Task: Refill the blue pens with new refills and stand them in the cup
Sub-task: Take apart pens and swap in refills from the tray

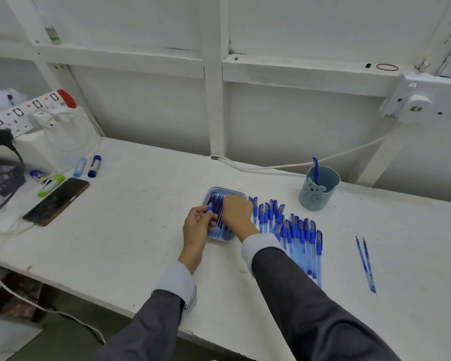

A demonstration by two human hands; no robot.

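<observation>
your l hand (pixel 197 225) is over the tray's (pixel 214 192) left edge, thumb & fingers curled, pinching a small blue pen part (pixel 210 208). your r hand (pixel 238 212) is knuckles-up over the tray, fingertips down in it & hidden, so can't tell if it grips anything. the tray sits mid table (pixel 141 230) & holds thin blue refills (pixel 216 201) side by side. just right of it a row of pens (pixel 297 233) lies flat. the cup (pixel 318 194) stands back-right, apart from the row, w/ one pen (pixel 315 170) upright inside. two thin blue sticks (pixel 365 264) lie well right of the row.
</observation>
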